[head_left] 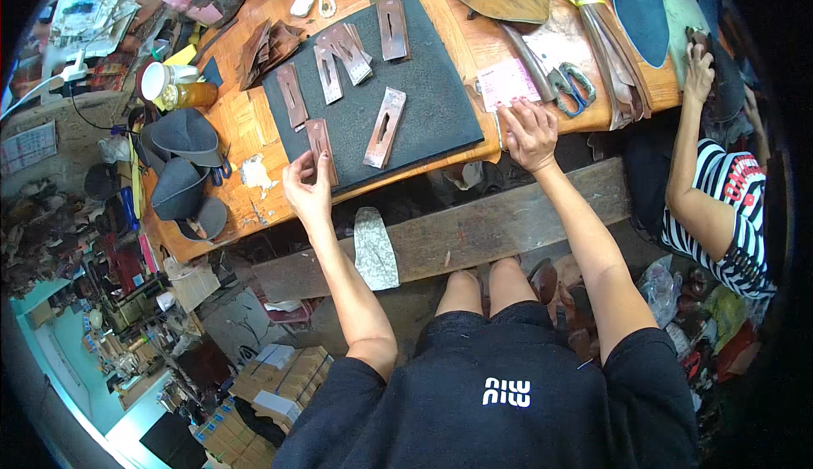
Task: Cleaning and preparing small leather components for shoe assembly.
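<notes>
Brown strip (319, 136) is lying at the black mat's (440, 113) near left corner. Left hand (308, 188) is pinching it; right hand (532, 137) is resting loosely on pink paper (508, 82). Gentle fingers should be keeping it flat.

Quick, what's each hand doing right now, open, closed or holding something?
Left hand: fingers at a brown slotted strip; grip can't be told.
Right hand: fingers down by the pink paper; whether holding anything can't be told.
</notes>
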{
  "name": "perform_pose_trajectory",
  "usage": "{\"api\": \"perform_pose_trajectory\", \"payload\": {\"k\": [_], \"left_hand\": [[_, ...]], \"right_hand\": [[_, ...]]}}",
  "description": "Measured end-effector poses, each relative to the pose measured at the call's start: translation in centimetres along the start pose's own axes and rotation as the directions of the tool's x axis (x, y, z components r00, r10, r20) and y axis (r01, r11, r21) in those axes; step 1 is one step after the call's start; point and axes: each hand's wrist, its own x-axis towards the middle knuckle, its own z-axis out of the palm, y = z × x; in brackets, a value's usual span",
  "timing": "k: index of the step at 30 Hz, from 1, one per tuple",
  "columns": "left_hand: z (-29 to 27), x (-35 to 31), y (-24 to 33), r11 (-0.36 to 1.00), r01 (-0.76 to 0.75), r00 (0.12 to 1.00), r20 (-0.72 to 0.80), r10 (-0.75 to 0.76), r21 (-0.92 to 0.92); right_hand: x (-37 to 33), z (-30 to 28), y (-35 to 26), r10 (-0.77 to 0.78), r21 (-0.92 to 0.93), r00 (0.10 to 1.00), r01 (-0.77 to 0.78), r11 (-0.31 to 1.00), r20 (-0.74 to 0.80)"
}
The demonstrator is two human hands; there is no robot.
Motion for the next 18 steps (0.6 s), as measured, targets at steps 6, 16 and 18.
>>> {"api": "perform_pose_trajectory", "payload": {"k": [6, 16, 18], "left_hand": [[3.2, -1.2, 10.6, 0.948, -0.316, 0.938, -0.16, 0.307, -0.035], [18.9, -2.9, 18.8, 0.652, -0.74, 0.575, 0.347, 0.741, -0.165], [19.9, -3.4, 19.2, 0.668, -0.731, 0.59, 0.363, 0.721, -0.139]], "right_hand": [[-0.5, -0.4, 0.7, 0.01, -0.007, 1.0, -0.01, 1.0, 0.003], [0.4, -0.5, -0.3, 0.021, 0.062, 1.0, -0.021, 0.998, -0.004], [0.2, -0.5, 0.0, 0.03, 0.066, 0.999, -0.029, 0.997, -0.014]]}}
